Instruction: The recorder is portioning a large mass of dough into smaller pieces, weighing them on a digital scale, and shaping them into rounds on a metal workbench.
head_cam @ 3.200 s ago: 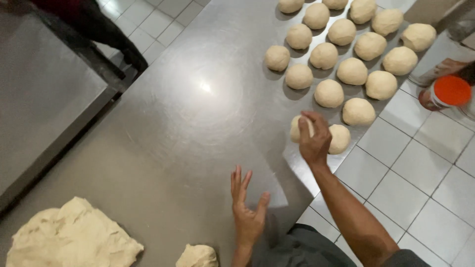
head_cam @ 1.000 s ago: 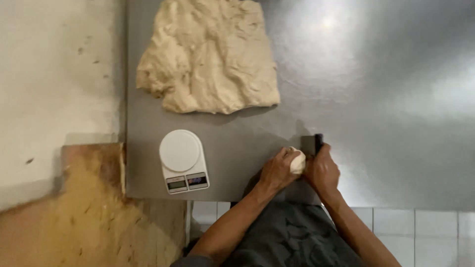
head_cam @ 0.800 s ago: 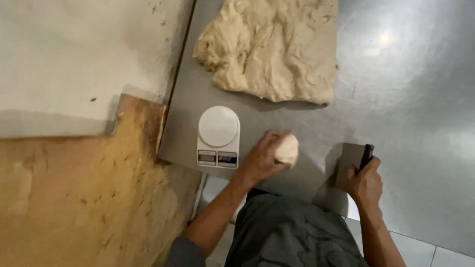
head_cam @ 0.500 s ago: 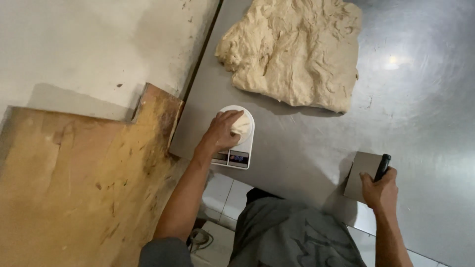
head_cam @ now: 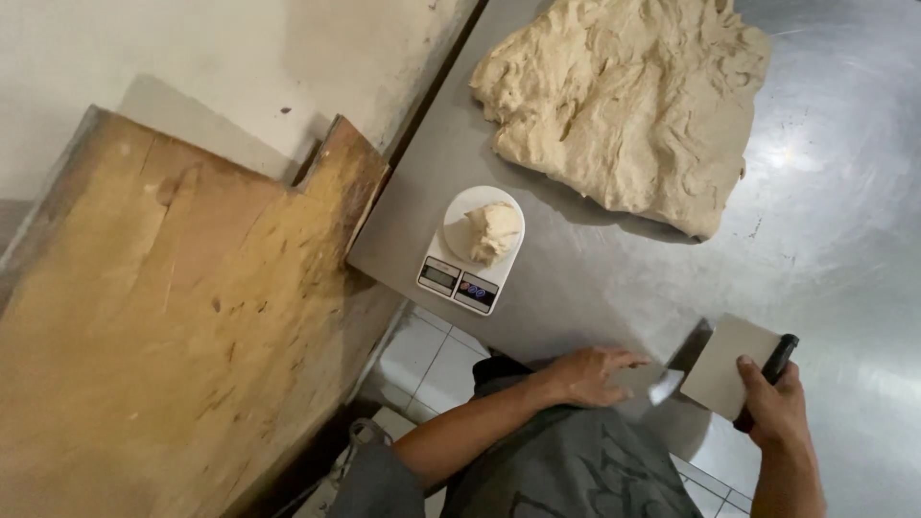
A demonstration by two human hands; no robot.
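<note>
A small lump of dough (head_cam: 493, 230) sits on the round white plate of a digital kitchen scale (head_cam: 470, 251) near the corner of the steel table (head_cam: 595, 288). My left hand (head_cam: 590, 374) rests empty at the table's front edge, fingers apart and pointing right. To its right, my right hand (head_cam: 775, 403) grips the black handle of a flat metal dough scraper (head_cam: 731, 365), whose blade lies against the table. A big slab of raw dough (head_cam: 628, 101) lies at the back of the table.
A worn wooden board (head_cam: 163, 317) leans against the pale wall (head_cam: 192, 58) left of the table. White floor tiles (head_cam: 427, 360) show below the table's edge. I wear a grey apron (head_cam: 566, 475).
My left hand carried the dough lump to the scale, left it on the plate and drew back to the table edge. My right hand kept the scraper. The view swung left from the dough balls.
</note>
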